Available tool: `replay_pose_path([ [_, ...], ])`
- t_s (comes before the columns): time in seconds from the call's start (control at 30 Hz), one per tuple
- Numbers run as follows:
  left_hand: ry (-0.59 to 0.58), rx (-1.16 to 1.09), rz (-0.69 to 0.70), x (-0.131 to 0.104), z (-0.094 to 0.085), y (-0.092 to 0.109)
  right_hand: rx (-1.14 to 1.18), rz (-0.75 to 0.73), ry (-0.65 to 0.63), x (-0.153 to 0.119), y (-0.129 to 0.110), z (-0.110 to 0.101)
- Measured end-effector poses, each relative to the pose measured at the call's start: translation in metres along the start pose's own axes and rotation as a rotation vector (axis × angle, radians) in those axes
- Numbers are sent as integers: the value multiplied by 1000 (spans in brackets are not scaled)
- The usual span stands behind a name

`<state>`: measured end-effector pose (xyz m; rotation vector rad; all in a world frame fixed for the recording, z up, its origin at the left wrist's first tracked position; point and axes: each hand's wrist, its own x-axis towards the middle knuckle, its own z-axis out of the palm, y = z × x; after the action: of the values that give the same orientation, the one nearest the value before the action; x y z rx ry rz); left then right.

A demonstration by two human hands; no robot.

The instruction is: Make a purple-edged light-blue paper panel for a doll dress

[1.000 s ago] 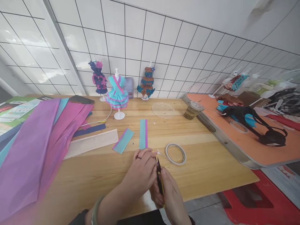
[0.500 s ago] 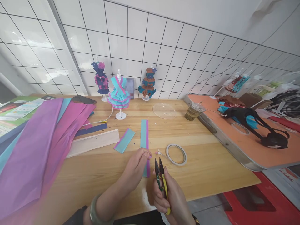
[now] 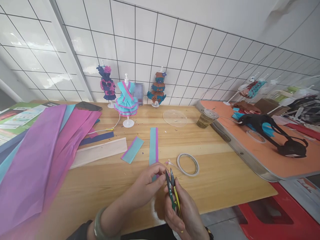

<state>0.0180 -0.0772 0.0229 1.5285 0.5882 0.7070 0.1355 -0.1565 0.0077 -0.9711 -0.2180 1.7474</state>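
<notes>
- Right hand [image 3: 186, 211] grips snips [image 3: 177, 198], tips just beside the left hand [image 3: 147, 183]
- Left hand, nearer the teal strip [image 3: 153, 145] running lengthwise away, curls; can't tell what it holds

The right hand [image 3: 186, 208] grips thread snips [image 3: 170, 190], blades parted. The left hand [image 3: 147, 183] curls just beside their tips, over a purple-edged blue strip [image 3: 153, 145] on the worktop [image 3: 220, 180]; a tape roll [image 3: 189, 174] lies near.

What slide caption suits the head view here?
Right hand holding open snips, blades beside the left hand, with turquoise strips and tape roll on the wooden table.
</notes>
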Motion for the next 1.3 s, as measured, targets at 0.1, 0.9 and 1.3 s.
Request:
replay_pose_path([
  [0.1,32,22,-9,0,1,-4,-5,-8,-17,-2,1,0],
  [0.9,30,9,-85,1,1,-2,-737,-596,351,4,-20,7],
  [1.3,17,-20,-100,0,1,1,-631,-518,294,8,-17,1],
])
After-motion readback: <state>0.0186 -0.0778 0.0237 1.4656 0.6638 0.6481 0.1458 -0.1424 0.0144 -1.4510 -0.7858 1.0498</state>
